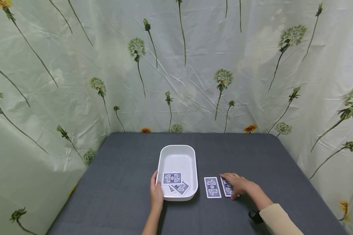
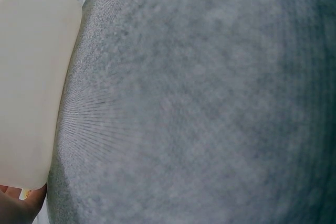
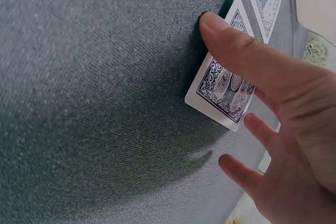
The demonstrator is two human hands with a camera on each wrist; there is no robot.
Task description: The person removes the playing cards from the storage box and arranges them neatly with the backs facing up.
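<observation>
On the dark table a white tray (image 1: 176, 156) holds several patterned blue-backed playing cards (image 1: 172, 178) at its near end. My left hand (image 1: 156, 195) grips the tray's left side, thumb at the rim; in the left wrist view the tray's outer wall (image 2: 37, 82) fills the left edge. My right hand (image 1: 238, 184) is over a face-down playing card (image 3: 223, 95) to the right of the tray. Its thumb crosses the card in the right wrist view, the other fingers spread apart; the index finger's contact is hidden. Another face-down card (image 1: 212, 187) lies between that card and the tray.
The dark grey cloth (image 1: 129, 173) covers the table to its rounded far corners. Behind it hangs a pale curtain (image 1: 194, 81) printed with dandelions. A black band (image 1: 255, 216) is at the right wrist, beside a cream sleeve (image 1: 277, 218).
</observation>
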